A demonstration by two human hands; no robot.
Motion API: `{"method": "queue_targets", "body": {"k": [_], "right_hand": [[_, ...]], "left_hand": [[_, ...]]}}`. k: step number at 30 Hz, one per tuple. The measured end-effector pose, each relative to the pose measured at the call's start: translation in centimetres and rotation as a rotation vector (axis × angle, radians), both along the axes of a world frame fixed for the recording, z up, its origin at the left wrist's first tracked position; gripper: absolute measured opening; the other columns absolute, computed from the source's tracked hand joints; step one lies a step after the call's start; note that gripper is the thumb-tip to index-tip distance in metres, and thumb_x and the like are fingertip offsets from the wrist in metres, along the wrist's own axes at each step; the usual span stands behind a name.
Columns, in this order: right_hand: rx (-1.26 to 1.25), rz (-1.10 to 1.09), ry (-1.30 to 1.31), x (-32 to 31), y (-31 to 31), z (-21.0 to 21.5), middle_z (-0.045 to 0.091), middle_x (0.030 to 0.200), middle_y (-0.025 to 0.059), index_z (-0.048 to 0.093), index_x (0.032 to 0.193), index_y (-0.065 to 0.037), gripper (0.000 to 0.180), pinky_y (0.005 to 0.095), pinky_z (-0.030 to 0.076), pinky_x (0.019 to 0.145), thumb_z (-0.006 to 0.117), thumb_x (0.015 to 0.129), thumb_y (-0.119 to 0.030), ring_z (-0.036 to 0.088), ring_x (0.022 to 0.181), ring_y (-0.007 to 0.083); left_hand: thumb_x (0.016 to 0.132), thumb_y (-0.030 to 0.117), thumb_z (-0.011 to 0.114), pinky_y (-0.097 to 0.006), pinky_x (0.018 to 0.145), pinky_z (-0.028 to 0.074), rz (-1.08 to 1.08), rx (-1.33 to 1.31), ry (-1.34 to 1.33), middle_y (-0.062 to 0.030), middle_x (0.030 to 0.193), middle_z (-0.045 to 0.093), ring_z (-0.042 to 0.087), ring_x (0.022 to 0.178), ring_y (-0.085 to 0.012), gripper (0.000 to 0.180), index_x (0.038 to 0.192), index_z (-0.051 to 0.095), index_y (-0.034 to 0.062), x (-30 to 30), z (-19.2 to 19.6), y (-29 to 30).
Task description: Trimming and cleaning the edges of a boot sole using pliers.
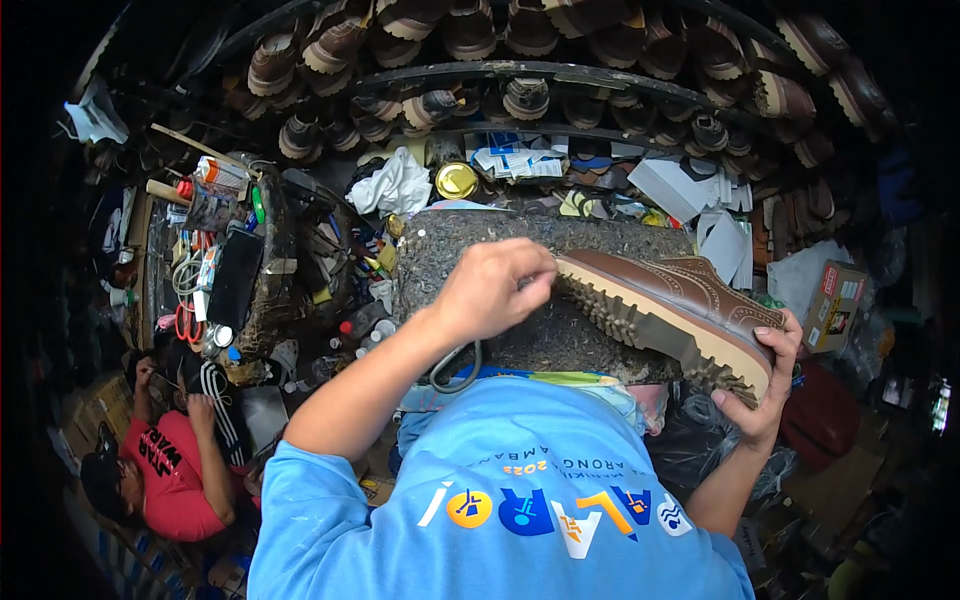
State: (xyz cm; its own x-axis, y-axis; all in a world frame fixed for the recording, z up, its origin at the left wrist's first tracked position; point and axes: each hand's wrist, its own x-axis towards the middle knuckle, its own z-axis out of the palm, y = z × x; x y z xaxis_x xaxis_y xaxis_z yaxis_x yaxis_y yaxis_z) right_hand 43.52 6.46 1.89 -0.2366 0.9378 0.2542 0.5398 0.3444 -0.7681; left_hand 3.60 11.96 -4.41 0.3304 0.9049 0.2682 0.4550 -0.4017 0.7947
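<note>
We steady a brown boot (670, 300) sole-up over the grey-topped bench (450, 250), right hand (765, 385) fingers wrapped round its heel, left hand (490, 290) fingers curled at the toe.

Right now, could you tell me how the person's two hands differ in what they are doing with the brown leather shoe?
The left hand is closed into a fist over the brown leather shoe at its near end; the right hand is spread, cupping the far end from below. The left also grips grey metal scissors; the right holds only the shoe. Both touch the shoe above the speckled grey work surface.
</note>
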Motion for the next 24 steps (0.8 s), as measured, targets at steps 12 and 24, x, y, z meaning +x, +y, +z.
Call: {"method": "queue_targets", "body": {"k": [12, 24], "right_hand": [[0.001, -0.006, -0.006, 0.1, 0.3, -0.3, 0.037, 0.145, 0.0197, 0.055, 0.132, -0.015, 0.085, 0.0483, 0.033, 0.115, 0.089, 0.059, -0.042, 0.038, 0.139, 0.0348], [-0.010, 0.017, 0.016, 0.6, 0.2, -0.5, 0.036, 0.146, 0.0184, 0.054, 0.131, -0.015, 0.084, 0.0469, 0.037, 0.113, 0.089, 0.057, -0.034, 0.042, 0.135, 0.0338]], "left_hand": [[0.084, 0.001, 0.075, -0.041, 0.072, 0.059, 0.041, 0.198, 0.065, -0.0135, 0.090, 0.072, 0.072, 0.080, -0.0316, 0.010, 0.093, 0.071, -0.0013, 2.1, -0.1, -0.2], [0.092, 0.004, 0.073, -0.041, 0.073, 0.060, 0.064, 0.027, 0.064, -0.0150, 0.094, 0.072, 0.073, 0.083, -0.0346, 0.011, 0.101, 0.076, -0.0008, 2.3, 0.4, -0.6]]}}
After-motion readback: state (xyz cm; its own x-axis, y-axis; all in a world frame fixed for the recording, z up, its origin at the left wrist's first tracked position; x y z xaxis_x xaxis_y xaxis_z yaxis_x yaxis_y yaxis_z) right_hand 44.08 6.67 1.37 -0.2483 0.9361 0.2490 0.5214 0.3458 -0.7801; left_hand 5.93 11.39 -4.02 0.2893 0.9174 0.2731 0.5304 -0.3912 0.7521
